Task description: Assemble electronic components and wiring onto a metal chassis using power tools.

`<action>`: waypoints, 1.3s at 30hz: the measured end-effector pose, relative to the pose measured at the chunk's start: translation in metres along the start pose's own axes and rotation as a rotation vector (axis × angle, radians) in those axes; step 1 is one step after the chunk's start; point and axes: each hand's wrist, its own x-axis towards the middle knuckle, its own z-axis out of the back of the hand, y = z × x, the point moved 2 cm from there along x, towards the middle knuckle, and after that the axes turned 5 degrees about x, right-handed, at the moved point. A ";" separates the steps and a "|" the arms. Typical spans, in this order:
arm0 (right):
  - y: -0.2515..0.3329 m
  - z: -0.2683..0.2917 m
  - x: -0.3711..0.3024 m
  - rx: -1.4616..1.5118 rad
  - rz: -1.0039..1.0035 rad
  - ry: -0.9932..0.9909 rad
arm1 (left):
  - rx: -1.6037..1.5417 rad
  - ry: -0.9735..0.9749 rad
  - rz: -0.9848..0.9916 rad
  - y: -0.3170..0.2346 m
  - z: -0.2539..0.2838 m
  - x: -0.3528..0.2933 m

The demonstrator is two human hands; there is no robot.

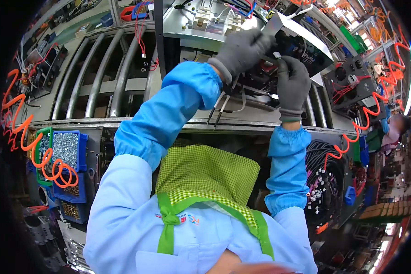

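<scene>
My left hand (244, 51), in a grey glove, reaches into an open metal machine housing (187, 28). Its fingers are bent together beside the edge of a light metal panel (301, 32); what they hold, if anything, is hidden. My right hand (294, 84), gloved the same way, is raised with thumb and fingertips pinched at a small white connector (277, 55). Dark parts and wiring lie beneath both hands. Below them, white and black cable ends (221, 108) hang toward the front rail.
A roller conveyor (93, 75) runs left and right. Blue bins (69, 148) of small hardware stand at the lower left. Orange coiled hoses (25, 125) hang on both sides. Black cables with white connectors (322, 187) are bundled at the right, below another dark unit (351, 84). A person (392, 130) is farther right.
</scene>
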 end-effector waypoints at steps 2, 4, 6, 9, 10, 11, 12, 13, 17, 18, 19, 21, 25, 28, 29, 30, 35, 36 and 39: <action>-0.003 -0.005 0.007 -0.052 -0.092 0.007 | 0.019 -0.163 -0.035 0.007 0.005 0.017; -0.007 -0.015 0.011 -0.194 -0.124 0.036 | -0.090 -0.449 -0.296 0.007 0.002 0.032; -0.015 -0.023 0.014 -0.370 -0.199 0.082 | -0.261 -0.320 -0.244 0.005 -0.006 0.047; -0.019 -0.030 0.015 -0.546 -0.292 0.164 | -0.329 -0.159 -0.108 0.012 -0.015 0.062; -0.018 -0.032 0.016 -0.546 -0.292 0.166 | -0.198 -0.176 -0.106 0.019 -0.018 0.064; -0.017 -0.034 0.017 -0.550 -0.304 0.160 | -0.067 -0.192 -0.103 0.025 -0.019 0.066; -0.018 -0.034 0.016 -0.556 -0.319 0.155 | -0.046 -0.138 -0.119 0.028 -0.018 0.066; -0.018 -0.035 0.016 -0.555 -0.320 0.160 | -0.047 -0.138 -0.115 0.029 -0.018 0.066; -0.022 -0.036 0.015 -0.569 -0.378 0.166 | 0.013 -0.120 -0.110 0.032 -0.025 0.067; -0.021 -0.037 0.015 -0.567 -0.361 0.138 | 0.034 -0.120 -0.134 0.032 -0.024 0.067; -0.020 -0.038 0.015 -0.563 -0.359 0.139 | 0.054 -0.119 -0.159 0.032 -0.023 0.067; -0.019 -0.039 0.015 -0.562 -0.371 0.149 | 0.044 -0.107 -0.147 0.032 -0.022 0.068; -0.023 -0.040 0.017 -0.546 -0.304 0.141 | 0.089 -0.109 -0.037 0.032 -0.025 0.065; -0.019 -0.042 0.016 -0.552 -0.327 0.134 | 0.087 -0.101 -0.044 0.031 -0.024 0.065; -0.019 -0.042 0.017 -0.557 -0.344 0.126 | 0.089 -0.103 -0.040 0.030 -0.024 0.064; -0.020 -0.043 0.017 -0.563 -0.364 0.117 | 0.066 -0.104 -0.057 0.030 -0.025 0.064; -0.032 -0.057 0.011 -0.574 -0.352 0.034 | 0.100 -0.205 -0.106 0.024 -0.032 0.063; -0.034 -0.059 0.012 -0.652 -0.411 0.064 | 0.113 -0.167 -0.039 0.024 -0.034 0.066; -0.036 -0.058 0.015 -0.595 -0.380 0.054 | 0.118 -0.161 -0.022 0.024 -0.034 0.070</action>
